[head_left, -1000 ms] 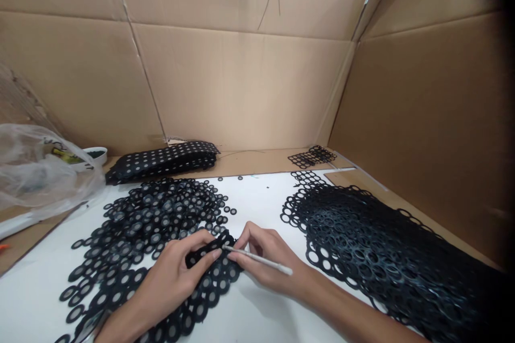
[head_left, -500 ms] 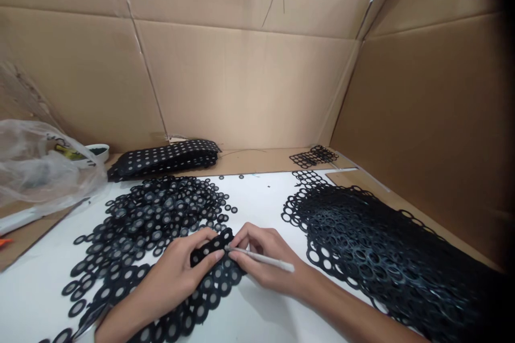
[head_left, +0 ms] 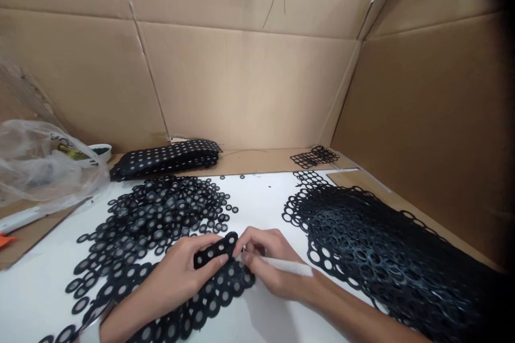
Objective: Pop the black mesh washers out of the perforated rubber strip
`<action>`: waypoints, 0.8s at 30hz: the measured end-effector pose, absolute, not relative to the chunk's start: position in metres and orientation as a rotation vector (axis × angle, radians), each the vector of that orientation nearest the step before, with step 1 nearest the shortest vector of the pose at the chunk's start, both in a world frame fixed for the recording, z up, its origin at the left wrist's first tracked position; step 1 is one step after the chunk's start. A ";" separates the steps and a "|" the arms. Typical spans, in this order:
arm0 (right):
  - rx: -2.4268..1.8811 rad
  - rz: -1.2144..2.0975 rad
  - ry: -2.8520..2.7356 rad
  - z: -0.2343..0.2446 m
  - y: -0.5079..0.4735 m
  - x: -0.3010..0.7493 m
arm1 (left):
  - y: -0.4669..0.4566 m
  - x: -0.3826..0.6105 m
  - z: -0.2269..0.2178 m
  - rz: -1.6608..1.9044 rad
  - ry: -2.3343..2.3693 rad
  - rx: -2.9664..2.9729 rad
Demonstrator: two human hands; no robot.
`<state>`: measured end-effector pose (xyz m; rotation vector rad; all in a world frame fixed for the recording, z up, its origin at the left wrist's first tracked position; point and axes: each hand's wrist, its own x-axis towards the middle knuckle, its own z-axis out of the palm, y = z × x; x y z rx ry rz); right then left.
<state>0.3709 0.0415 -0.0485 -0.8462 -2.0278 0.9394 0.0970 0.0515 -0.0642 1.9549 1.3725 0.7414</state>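
Note:
My left hand (head_left: 189, 268) is closed round the bent edge of a black sheet (head_left: 217, 251) of joined discs with pale centres, thumb on top. The sheet's lower part (head_left: 213, 303) hangs under the hand and spreads across the white board (head_left: 263, 311). Close by on the right, my right hand (head_left: 269, 260) pinches a thin pale stick-like tool (head_left: 287, 265), whose tip points at the sheet's edge. The fingertips hide whatever lies right at the tip.
Loose black discs (head_left: 161, 209) lie heaped on the left. At right is a stack of black ring mesh (head_left: 374, 246), with a smaller mesh piece (head_left: 314, 156) behind. A folded dotted sheet (head_left: 169, 158) and a clear plastic bag (head_left: 44, 166) sit at the back left, before cardboard walls (head_left: 241, 80).
My right hand has shifted slightly right and down with the tool. The sheet's edge and my left hand have moved a little to the right and down.

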 end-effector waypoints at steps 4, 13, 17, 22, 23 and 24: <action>-0.882 0.911 -1.940 -0.044 0.043 0.377 | 0.053 0.095 -0.063 0.788 1.398 1.939; -0.980 0.852 -1.993 -0.049 0.051 0.373 | 0.050 0.099 -0.049 0.773 1.255 1.973; -0.978 0.835 -2.034 -0.051 0.050 0.373 | 0.048 0.100 -0.047 0.757 1.209 1.955; -0.979 0.842 -2.078 -0.050 0.048 0.375 | 0.046 0.100 -0.046 0.771 1.180 1.928; -0.979 0.840 -2.084 -0.050 0.048 0.375 | 0.046 0.100 -0.046 0.772 1.184 1.925; -0.980 0.838 -2.089 -0.050 0.047 0.375 | 0.046 0.100 -0.046 0.773 1.189 1.923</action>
